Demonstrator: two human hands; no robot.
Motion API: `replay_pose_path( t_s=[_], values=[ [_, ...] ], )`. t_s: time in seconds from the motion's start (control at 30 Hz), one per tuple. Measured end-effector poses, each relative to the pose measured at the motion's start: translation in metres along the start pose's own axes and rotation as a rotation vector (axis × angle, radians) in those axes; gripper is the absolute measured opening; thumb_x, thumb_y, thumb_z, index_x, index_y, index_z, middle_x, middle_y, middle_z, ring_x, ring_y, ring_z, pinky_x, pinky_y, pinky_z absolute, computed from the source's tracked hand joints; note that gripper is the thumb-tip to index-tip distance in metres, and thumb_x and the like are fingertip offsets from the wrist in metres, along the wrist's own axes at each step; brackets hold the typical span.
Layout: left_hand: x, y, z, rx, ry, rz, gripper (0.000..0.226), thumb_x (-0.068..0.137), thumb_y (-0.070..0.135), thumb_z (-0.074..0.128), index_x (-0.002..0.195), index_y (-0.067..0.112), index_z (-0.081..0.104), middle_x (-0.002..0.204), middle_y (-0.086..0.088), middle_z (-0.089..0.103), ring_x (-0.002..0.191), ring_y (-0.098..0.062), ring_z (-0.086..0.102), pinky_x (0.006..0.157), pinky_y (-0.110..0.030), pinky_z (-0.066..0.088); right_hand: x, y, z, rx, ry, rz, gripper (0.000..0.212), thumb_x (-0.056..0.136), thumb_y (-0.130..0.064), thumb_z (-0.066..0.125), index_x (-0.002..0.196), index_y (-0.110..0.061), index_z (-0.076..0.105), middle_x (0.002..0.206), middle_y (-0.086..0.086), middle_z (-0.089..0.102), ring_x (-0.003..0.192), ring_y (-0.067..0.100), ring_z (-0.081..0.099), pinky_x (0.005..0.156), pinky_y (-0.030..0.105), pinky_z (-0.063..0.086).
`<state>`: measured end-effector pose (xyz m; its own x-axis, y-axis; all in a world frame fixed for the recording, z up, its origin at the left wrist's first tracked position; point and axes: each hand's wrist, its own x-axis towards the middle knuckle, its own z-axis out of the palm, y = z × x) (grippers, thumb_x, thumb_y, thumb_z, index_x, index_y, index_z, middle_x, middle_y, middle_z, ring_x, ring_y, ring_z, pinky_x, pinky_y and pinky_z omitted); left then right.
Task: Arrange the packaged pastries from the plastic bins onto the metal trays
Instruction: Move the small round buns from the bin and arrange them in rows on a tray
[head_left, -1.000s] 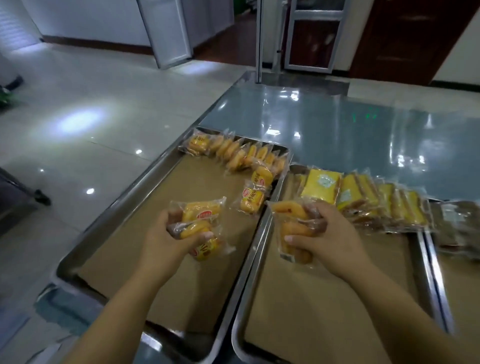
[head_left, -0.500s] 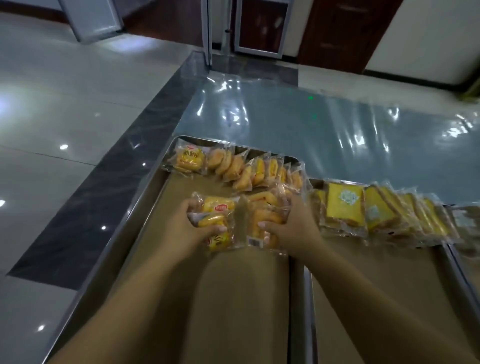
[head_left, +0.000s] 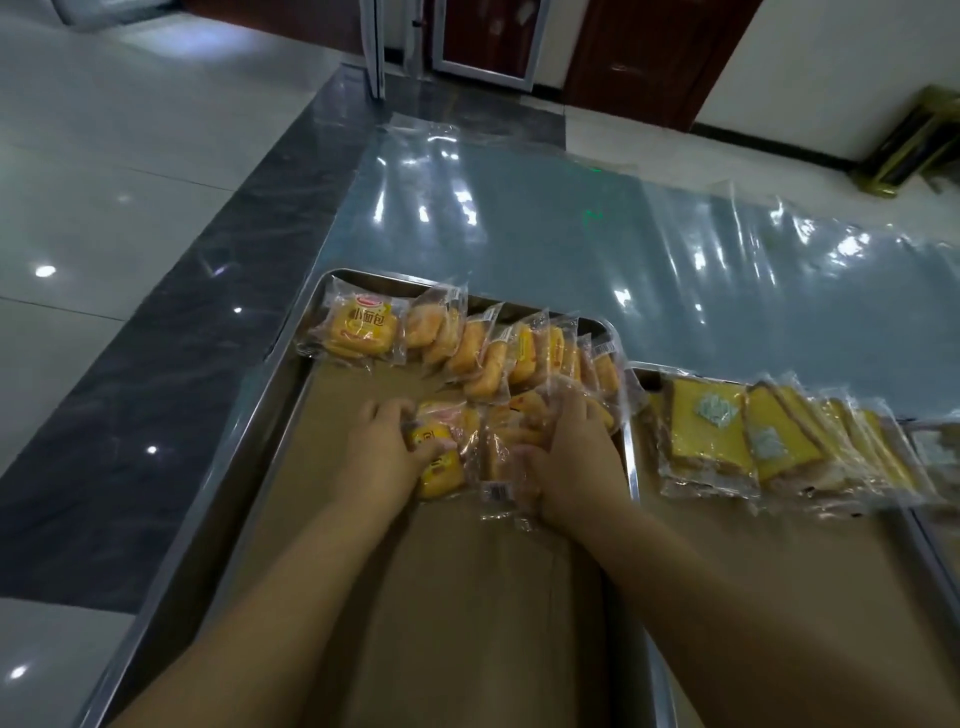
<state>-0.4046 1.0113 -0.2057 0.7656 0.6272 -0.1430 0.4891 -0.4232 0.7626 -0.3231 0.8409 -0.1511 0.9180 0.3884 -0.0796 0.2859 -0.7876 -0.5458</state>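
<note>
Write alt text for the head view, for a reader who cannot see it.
Two hands hold wrapped buns on the paper-lined left tray: the left hand grips bun packs, and the right hand holds another pack beside them. Behind them a row of similar packs leans along the tray's far edge. The next tray holds wrapped yellow cake slices.

Left hand (head_left: 382, 457) gripping yellow bread packets (head_left: 439, 457), right hand (head_left: 571, 457) on clear-wrapped packet (head_left: 501, 447), left metal tray (head_left: 291, 384)
</note>
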Motion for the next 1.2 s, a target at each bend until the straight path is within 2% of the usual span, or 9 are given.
replay_pose_path(
  t_s=[0.13, 0.27, 0.4, 0.5, 0.63, 0.77, 0.93, 1.03, 1.2],
  values=[
    [0.015, 0.014, 0.003, 0.012, -0.015, 0.051, 0.054, 0.071, 0.040, 0.074, 0.116, 0.024, 0.049, 0.119, 0.003, 0.046, 0.105, -0.017, 0.051, 0.088, -0.040, 0.049, 0.010, -0.004, 0.001, -0.026, 0.035, 0.020, 0.069, 0.082, -0.023, 0.069, 0.139, -0.017, 0.031, 0.133, 0.007, 0.043, 0.120, 0.024, 0.046, 0.097, 0.041, 0.046],
    [0.015, 0.021, -0.002, 0.126, -0.020, 0.100, 0.055, 0.076, 0.043, 0.070, 0.121, 0.022, 0.048, 0.126, -0.001, 0.042, 0.111, -0.019, 0.047, 0.091, -0.036, 0.045, 0.009, -0.006, -0.001, -0.155, 0.025, 0.010, 0.072, 0.083, -0.031, 0.065, 0.141, -0.017, 0.026, 0.141, 0.009, 0.036, 0.125, 0.028, 0.040, 0.096, 0.042, 0.043],
    [0.002, 0.020, -0.011, 0.228, 0.011, 0.137, 0.055, 0.078, 0.051, 0.063, 0.125, 0.026, 0.047, 0.130, -0.002, 0.041, 0.121, -0.024, 0.039, 0.095, -0.039, 0.039, -0.002, -0.006, -0.015, -0.174, 0.055, -0.060, 0.064, 0.084, -0.034, 0.062, 0.139, -0.019, 0.032, 0.141, 0.007, 0.039, 0.127, 0.026, 0.039, 0.097, 0.041, 0.043],
    [-0.017, 0.022, -0.020, 0.237, 0.052, 0.159, 0.052, 0.078, 0.046, 0.065, 0.124, 0.029, 0.046, 0.128, 0.000, 0.043, 0.117, -0.021, 0.043, 0.091, -0.038, 0.043, -0.019, 0.000, -0.032, -0.162, 0.086, -0.122, 0.061, 0.084, -0.033, 0.061, 0.138, -0.023, 0.036, 0.138, 0.003, 0.044, 0.124, 0.024, 0.044, 0.095, 0.041, 0.046],
    [-0.050, 0.029, -0.028, 0.377, 0.070, 0.288, 0.045, 0.079, 0.041, 0.065, 0.120, 0.028, 0.049, 0.118, 0.002, 0.050, 0.102, -0.015, 0.051, 0.081, -0.030, 0.047, -0.051, 0.020, -0.058, -0.256, 0.093, -0.224, 0.039, 0.084, -0.028, 0.063, 0.119, -0.017, 0.052, 0.115, 0.002, 0.055, 0.101, 0.020, 0.053, 0.075, 0.028, 0.044],
    [-0.093, 0.046, -0.029, 0.431, 0.037, 0.393, 0.034, 0.081, 0.042, 0.064, 0.112, 0.029, 0.055, 0.109, 0.006, 0.054, 0.089, -0.010, 0.050, 0.060, -0.024, 0.035, -0.088, 0.046, -0.087, -0.295, 0.088, -0.221, 0.037, 0.084, -0.029, 0.063, 0.118, -0.017, 0.055, 0.112, 0.002, 0.058, 0.100, 0.021, 0.054, 0.074, 0.031, 0.045],
    [-0.156, 0.080, -0.016, 0.434, -0.052, 0.454, 0.031, 0.083, 0.039, 0.064, 0.109, 0.025, 0.058, 0.107, 0.004, 0.059, 0.096, -0.017, 0.055, 0.068, -0.029, 0.044, -0.137, 0.093, -0.127, -0.343, 0.061, -0.146, 0.045, 0.086, -0.034, 0.061, 0.128, -0.022, 0.049, 0.126, -0.002, 0.052, 0.109, 0.019, 0.051, 0.082, 0.031, 0.044],
    [-0.198, 0.103, 0.005, 0.407, -0.075, 0.492, 0.026, 0.083, 0.036, 0.065, 0.105, 0.024, 0.058, 0.104, 0.005, 0.059, 0.091, -0.015, 0.054, 0.060, -0.027, 0.037, -0.170, 0.128, -0.152, -0.332, 0.061, -0.074, 0.046, 0.086, -0.037, 0.061, 0.127, -0.022, 0.049, 0.126, 0.000, 0.052, 0.105, 0.021, 0.053, 0.082, 0.033, 0.047],
    [-0.267, 0.139, 0.060, 0.361, -0.105, 0.455, 0.024, 0.082, 0.039, 0.065, 0.100, 0.024, 0.057, 0.095, 0.009, 0.053, 0.086, -0.011, 0.050, 0.063, -0.026, 0.040, -0.227, 0.197, -0.198, -0.310, 0.046, -0.017, 0.047, 0.086, -0.039, 0.062, 0.128, -0.022, 0.049, 0.125, 0.000, 0.051, 0.104, 0.020, 0.054, 0.082, 0.033, 0.048]
  ],
)
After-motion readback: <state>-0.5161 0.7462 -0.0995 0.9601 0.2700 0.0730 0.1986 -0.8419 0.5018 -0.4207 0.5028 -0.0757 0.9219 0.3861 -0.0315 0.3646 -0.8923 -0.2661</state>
